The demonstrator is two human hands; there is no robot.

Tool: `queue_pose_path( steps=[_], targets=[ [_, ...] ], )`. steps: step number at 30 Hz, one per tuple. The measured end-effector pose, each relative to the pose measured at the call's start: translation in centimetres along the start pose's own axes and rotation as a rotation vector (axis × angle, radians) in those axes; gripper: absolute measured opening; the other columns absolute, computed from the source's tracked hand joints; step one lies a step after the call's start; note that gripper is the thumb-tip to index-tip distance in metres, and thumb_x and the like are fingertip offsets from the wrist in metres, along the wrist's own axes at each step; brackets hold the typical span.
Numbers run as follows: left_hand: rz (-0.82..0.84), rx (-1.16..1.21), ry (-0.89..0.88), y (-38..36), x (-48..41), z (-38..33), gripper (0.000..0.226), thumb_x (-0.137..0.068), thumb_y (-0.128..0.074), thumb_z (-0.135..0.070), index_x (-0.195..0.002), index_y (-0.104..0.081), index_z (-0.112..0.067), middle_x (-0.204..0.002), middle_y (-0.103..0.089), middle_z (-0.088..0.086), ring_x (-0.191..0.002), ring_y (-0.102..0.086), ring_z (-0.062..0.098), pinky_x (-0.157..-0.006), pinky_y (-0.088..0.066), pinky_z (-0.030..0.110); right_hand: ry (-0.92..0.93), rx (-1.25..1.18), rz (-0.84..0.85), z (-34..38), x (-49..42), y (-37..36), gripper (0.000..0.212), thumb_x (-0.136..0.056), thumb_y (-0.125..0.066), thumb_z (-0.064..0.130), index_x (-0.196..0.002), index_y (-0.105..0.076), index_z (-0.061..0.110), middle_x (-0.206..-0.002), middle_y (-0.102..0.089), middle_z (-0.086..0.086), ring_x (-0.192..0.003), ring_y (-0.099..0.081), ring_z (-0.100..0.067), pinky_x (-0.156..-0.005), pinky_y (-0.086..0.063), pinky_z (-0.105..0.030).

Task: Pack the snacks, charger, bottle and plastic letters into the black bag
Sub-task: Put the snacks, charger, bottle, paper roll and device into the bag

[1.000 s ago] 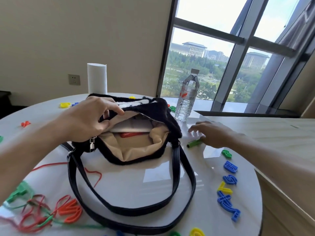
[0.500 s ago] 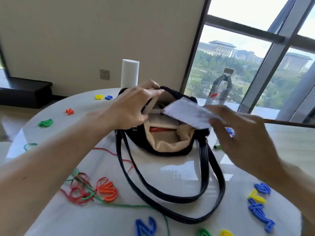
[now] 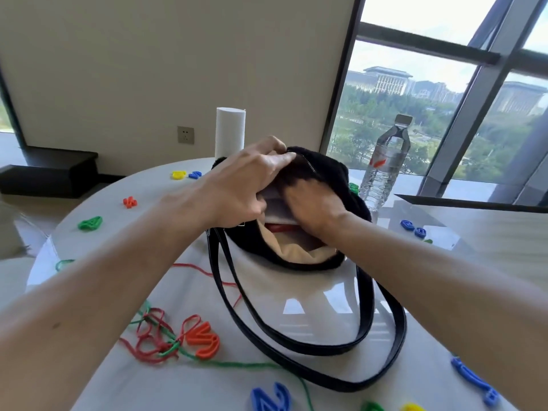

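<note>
- Left hand (image 3: 246, 185): we note the fingers curled over the upper rim of the black bag (image 3: 320, 173), with the thumb against the rim beside the zipper; it grips the rim and lifts it, so the mouth gapes toward us.
- Right hand (image 3: 314, 204): we see it plunged into the mouth. The knuckles and the back of the hand show; the fingertips lie under the dark rim, so we cannot tell whether they are spread or pinching.
- White packet (image 3: 274, 203): we find it inside the mouth, between the two hands, touching the right hand's finger side.
- Red item (image 3: 278, 228): it lies lower on the tan lining, just under the right hand.
- Bottle (image 3: 385, 167): it stands upright on the table (image 3: 314, 295), beside the bag on its right and apart from both hands.
- Plastic letters: an orange letter (image 3: 204, 339) lies by the tangled strings (image 3: 154, 336); a blue letter (image 3: 269, 398) lies at the near edge; a green letter (image 3: 90, 223) lies far left.
- Straps (image 3: 296, 342): they loop flat toward us.
- White cylinder (image 3: 230, 130): it stands upright behind the bag.
</note>
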State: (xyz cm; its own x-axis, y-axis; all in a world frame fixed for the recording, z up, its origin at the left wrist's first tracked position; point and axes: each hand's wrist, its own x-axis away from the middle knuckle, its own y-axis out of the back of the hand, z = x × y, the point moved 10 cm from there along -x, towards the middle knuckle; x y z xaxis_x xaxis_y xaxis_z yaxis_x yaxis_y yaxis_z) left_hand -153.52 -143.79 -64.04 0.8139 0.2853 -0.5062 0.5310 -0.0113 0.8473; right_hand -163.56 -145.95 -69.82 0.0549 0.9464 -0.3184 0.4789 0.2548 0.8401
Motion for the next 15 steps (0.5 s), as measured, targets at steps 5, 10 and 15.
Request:
queue_pose_path(
  steps=[5,10,15],
  targets=[
    [0.034,0.021,0.001,-0.7,0.3,0.4,0.082,-0.071,-0.060,0.009,-0.148,-0.043,-0.011,-0.139,-0.044,-0.002,-0.117,-0.053,0.015,-0.080,-0.024,-0.007,-0.141,-0.265,0.297,-0.6,1.5,-3.8,0.062,-0.105,-0.030,0.044,-0.155,-0.024,0.008,-0.156,-0.035,-0.018,-0.139,-0.040,-0.035,-0.114,-0.033,-0.041],
    [0.032,0.038,-0.004,-0.6,0.6,0.7,0.081,-0.072,-0.061,0.006,-0.147,-0.046,-0.019,-0.136,-0.046,-0.004,-0.118,-0.056,0.020,-0.098,-0.044,0.030,0.063,-0.349,-0.146,1.4,8.5,5.4,0.035,-0.090,-0.041,0.030,-0.122,-0.055,0.024,-0.104,-0.063,0.003,-0.085,-0.064,-0.028,-0.061,-0.048,-0.036],
    [0.013,0.039,0.013,-0.8,0.1,1.1,0.080,-0.074,-0.066,0.006,-0.148,-0.043,-0.014,-0.137,-0.045,-0.003,-0.122,-0.050,0.018,-0.094,-0.033,0.016,-0.246,-0.417,-0.322,-10.3,14.7,6.3,0.013,-0.084,-0.053,0.018,-0.086,-0.064,0.025,-0.072,-0.067,0.008,-0.065,-0.061,-0.021,-0.063,-0.050,-0.033]
  ],
)
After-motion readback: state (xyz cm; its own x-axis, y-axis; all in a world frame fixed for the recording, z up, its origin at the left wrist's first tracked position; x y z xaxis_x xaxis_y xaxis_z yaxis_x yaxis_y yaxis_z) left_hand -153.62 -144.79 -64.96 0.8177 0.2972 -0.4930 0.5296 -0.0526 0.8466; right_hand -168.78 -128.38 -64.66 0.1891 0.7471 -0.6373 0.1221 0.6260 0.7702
